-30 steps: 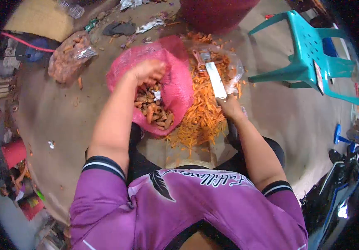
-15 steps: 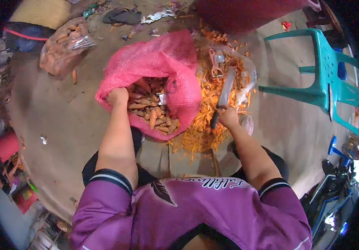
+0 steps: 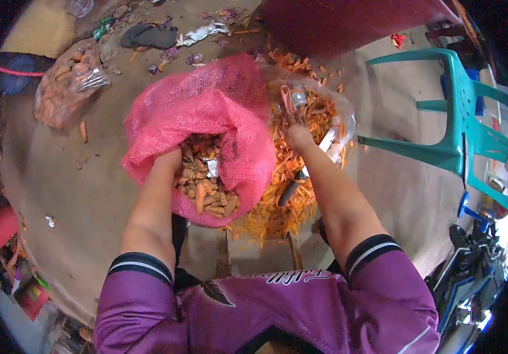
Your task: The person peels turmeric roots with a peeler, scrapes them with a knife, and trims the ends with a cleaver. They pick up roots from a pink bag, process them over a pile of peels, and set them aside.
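My left hand reaches into the mouth of a pink woven sack, its fingers hidden. Inside the sack are soil-brown, carrot-like roots and a small whitish scrap. On the heap of orange peelings right of the sack, my right hand stretches its fingers to the lower end of a pink peeler. No firm grip on it shows. Under my right forearm lies a knife with a dark handle; the forearm covers part of its blade.
A clear plastic bag of orange roots sits at the left back, with a loose root beside it. On the right stands a green plastic chair. A dark sandal lies at the back near a large dark-red object.
My right hand has let go of the knife and moved forward to the peeler. The knife now lies on the peelings. My left hand stays in the sack; the whole view has shifted slightly.
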A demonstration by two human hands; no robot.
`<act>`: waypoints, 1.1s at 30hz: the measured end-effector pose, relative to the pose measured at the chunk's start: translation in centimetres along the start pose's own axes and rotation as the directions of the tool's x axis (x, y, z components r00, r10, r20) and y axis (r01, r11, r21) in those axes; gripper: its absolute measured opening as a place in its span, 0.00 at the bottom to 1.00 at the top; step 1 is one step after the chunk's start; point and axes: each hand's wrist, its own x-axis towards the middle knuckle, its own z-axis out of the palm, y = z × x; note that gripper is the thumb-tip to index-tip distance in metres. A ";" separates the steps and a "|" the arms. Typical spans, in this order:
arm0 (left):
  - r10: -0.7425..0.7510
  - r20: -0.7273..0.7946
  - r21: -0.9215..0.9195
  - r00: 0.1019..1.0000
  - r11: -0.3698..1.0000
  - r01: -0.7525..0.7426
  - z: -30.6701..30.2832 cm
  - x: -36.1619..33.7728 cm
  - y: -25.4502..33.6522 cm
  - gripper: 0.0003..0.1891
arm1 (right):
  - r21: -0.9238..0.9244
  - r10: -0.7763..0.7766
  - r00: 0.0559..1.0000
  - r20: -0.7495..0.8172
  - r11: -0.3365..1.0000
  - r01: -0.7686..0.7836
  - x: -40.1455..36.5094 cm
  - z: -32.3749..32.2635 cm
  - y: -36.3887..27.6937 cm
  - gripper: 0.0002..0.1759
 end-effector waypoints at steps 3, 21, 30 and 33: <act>0.009 -0.024 0.035 1.000 0.999 -0.008 -0.5 1.0 0.2 0.17 | 0.161 0.130 0.983 0.128 0.975 -0.150 -0.8 -0.6 -0.5 0.34; 0.019 0.175 0.407 0.984 0.909 -0.090 -2.5 -3.2 1.8 0.21 | 0.589 0.297 0.948 -0.115 0.789 -0.176 -9.3 -2.5 -0.6 0.21; 0.303 0.644 0.101 0.703 0.877 -0.470 -13.8 -12.3 11.4 0.22 | 0.796 0.265 0.951 -0.157 0.604 -0.036 -16.5 -7.4 1.1 0.21; 0.509 0.574 -0.672 0.641 0.740 0.014 -17.7 -20.3 14.6 0.21 | 0.975 0.333 0.924 -0.187 0.176 0.134 -23.1 -12.7 -1.3 0.20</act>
